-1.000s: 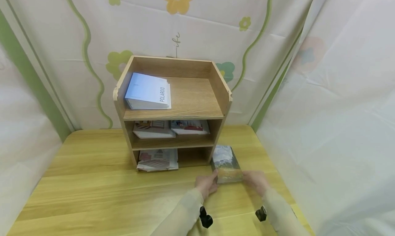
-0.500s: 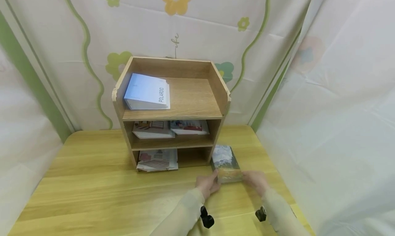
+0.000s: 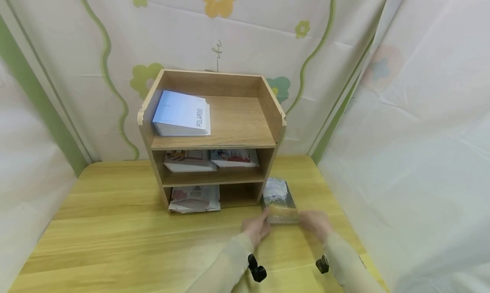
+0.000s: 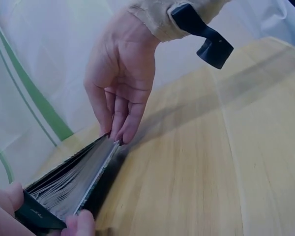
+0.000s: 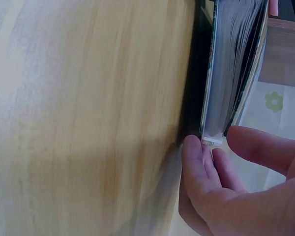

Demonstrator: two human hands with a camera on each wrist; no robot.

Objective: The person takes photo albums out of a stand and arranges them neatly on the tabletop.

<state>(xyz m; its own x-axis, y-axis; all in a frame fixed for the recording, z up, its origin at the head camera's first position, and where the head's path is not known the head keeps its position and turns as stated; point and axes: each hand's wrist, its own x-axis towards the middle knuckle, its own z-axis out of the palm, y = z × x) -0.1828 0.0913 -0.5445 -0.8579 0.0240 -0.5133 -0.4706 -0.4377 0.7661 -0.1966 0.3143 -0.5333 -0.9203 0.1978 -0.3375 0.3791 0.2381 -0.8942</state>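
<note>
A thick photo album (image 3: 281, 201) with a painted landscape cover is beside the right foot of the wooden shelf. My left hand (image 3: 255, 228) grips its near left corner, thumb on the cover. In the left wrist view, the left fingers (image 4: 81, 225) wrap the dark spine. My right hand (image 3: 317, 225) pinches the near right corner. Thumb and fingers of the right hand (image 5: 231, 179) stand on either side of the covers in the right wrist view. Its page edges (image 5: 231, 64) face the wearer, slightly fanned. In the wrist views the near edge appears a little above the tabletop.
The wooden shelf (image 3: 229, 183) stands at the back of the table (image 3: 126, 242). A blue album marked POLAROID (image 3: 181, 112) lies on its top. Two albums (image 3: 190, 161) occupy the middle level, and another album (image 3: 195, 198) lies below. Fabric curtains (image 3: 413, 157) enclose the table.
The album and both hands have shifted slightly away from the wearer. Both hands keep the same hold at its near corners.
</note>
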